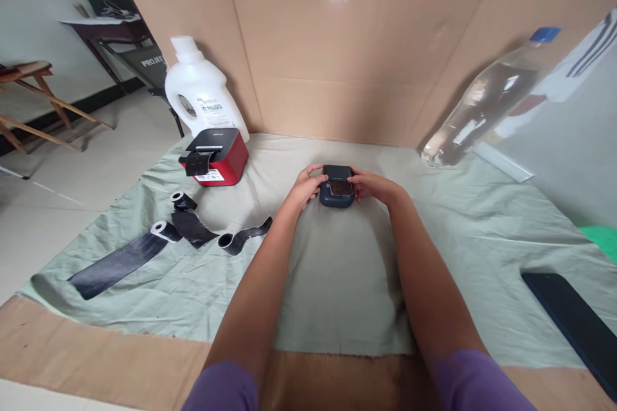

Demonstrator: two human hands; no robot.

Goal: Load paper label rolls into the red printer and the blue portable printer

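A small dark device (336,199) stands on the green-grey cloth at the middle, with a dark strip (340,188) sticking out of its front. My left hand (308,185) holds the device's left side, its fingers bent against the edge. On the opposite side, my right hand (369,185) grips the device near the strip's right end. A red and black box-shaped machine (234,160) sits at the left, a black strip hanging from its front. Nearer me on the left lie black rolls (166,231) with partly unwound strips.
Behind the cloth (337,308) rises a cardboard panel (337,45). A white jug (207,90) stands back left, and a clear bottle (486,109) leans back right. A black phone (573,321) lies at the right edge, and a plastic roll (504,162) is near the bottle.
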